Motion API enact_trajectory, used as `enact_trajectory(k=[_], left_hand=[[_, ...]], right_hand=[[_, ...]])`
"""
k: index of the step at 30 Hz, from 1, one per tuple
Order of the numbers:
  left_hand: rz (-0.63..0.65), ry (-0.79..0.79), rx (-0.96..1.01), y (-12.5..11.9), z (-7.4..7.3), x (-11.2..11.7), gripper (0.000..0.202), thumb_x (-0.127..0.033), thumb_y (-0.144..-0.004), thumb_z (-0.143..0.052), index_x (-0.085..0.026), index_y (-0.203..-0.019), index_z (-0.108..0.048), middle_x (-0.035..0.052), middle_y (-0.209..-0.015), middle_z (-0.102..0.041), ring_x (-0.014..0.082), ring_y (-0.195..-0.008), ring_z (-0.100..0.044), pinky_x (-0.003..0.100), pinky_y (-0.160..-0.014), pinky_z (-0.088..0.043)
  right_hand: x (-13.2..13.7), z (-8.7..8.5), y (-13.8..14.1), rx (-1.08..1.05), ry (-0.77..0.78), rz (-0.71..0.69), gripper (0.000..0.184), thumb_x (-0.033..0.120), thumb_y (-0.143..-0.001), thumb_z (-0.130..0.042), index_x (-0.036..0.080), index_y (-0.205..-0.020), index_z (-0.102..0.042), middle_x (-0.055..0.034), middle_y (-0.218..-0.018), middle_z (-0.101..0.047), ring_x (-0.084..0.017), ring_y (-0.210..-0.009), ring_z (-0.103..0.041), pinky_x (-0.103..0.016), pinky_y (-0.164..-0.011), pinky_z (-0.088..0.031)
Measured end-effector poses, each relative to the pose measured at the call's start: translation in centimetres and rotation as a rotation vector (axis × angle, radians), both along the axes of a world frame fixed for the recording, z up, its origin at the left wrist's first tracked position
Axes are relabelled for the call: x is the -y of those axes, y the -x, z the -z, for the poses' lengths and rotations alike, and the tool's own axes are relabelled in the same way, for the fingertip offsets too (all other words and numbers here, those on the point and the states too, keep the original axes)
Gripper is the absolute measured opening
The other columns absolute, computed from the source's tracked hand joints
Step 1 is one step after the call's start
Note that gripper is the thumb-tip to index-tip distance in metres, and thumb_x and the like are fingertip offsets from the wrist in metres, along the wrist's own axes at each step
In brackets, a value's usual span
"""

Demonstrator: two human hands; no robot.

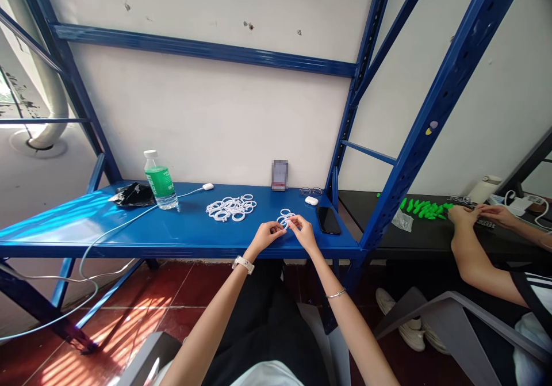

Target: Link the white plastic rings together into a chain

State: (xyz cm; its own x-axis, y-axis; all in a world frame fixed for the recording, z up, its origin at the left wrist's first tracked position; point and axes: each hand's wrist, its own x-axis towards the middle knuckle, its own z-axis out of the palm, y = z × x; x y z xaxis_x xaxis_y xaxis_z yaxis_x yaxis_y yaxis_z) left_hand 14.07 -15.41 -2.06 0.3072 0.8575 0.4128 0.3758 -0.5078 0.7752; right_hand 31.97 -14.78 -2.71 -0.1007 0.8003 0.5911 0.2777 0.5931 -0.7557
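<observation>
My left hand [268,236] and my right hand [304,230] meet over the front of the blue shelf top [77,219], both pinched on a small white plastic ring [285,223]. A few more white rings [286,214] lie just behind my fingers. A larger heap of white rings [232,207] sits to the left of my hands, farther back. I wear a white watch on the left wrist and a thin bracelet on the right.
A green-labelled water bottle [160,181] and a black bag [133,194] stand at the back left, with a white cable [129,219]. A black phone [328,220], earbud case [311,201] and glasses [310,191] lie right. Another person's hands [478,213] work near green parts [425,208].
</observation>
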Motion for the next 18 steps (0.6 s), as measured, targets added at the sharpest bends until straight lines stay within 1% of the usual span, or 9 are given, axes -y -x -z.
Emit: enact_trajectory(k=[4,9,11,15,18], left_hand=[[0.004,-0.009,-0.002,0.04,0.01,-0.01,0.048,-0.063,-0.077,-0.062,-0.015,-0.077,-0.069,0.004,-0.068,-0.067,0.0152,-0.059,-0.053,0.024,-0.056,-0.039],[0.012,-0.039,-0.007,0.06,-0.05,0.0,0.049,-0.062,-0.085,-0.053,-0.016,-0.074,-0.066,0.0017,-0.064,-0.063,0.014,-0.058,-0.051,0.024,-0.056,-0.037],[0.014,-0.053,-0.021,0.08,-0.06,-0.02,0.05,-0.061,-0.088,-0.049,-0.016,-0.072,-0.064,0.0011,-0.063,-0.062,0.0139,-0.057,-0.051,0.024,-0.056,-0.036],[0.022,-0.05,-0.031,0.12,-0.01,-0.12,0.049,-0.059,-0.09,-0.046,-0.017,-0.071,-0.061,0.0008,-0.062,-0.061,0.0142,-0.058,-0.052,0.024,-0.058,-0.037],[0.018,-0.048,-0.036,0.14,0.04,-0.17,0.049,-0.058,-0.091,-0.044,-0.017,-0.07,-0.06,0.0006,-0.061,-0.06,0.0145,-0.057,-0.052,0.024,-0.058,-0.036]], right_hand=[[0.06,-0.02,0.04,-0.001,0.005,-0.013,0.022,0.042,-0.088,-0.058,0.022,-0.091,-0.066,-0.0059,-0.087,-0.073,-0.022,-0.078,-0.069,-0.035,-0.075,-0.057],[-0.07,-0.04,0.03,0.035,0.014,-0.021,0.024,0.043,-0.088,-0.057,0.022,-0.096,-0.067,-0.0066,-0.091,-0.073,-0.022,-0.081,-0.069,-0.034,-0.075,-0.056],[-0.14,-0.06,0.03,0.052,0.0,-0.008,0.025,0.043,-0.089,-0.056,0.021,-0.095,-0.066,-0.0073,-0.095,-0.072,-0.022,-0.084,-0.068,-0.034,-0.075,-0.055],[-0.1,-0.18,0.04,0.078,-0.016,0.015,0.025,0.045,-0.089,-0.054,0.022,-0.092,-0.064,-0.0084,-0.101,-0.069,-0.022,-0.087,-0.067,-0.032,-0.07,-0.053],[0.01,-0.25,0.05,0.101,0.005,-0.001,0.026,0.045,-0.091,-0.052,0.022,-0.094,-0.061,-0.0077,-0.098,-0.07,-0.022,-0.087,-0.067,-0.031,-0.068,-0.052]])
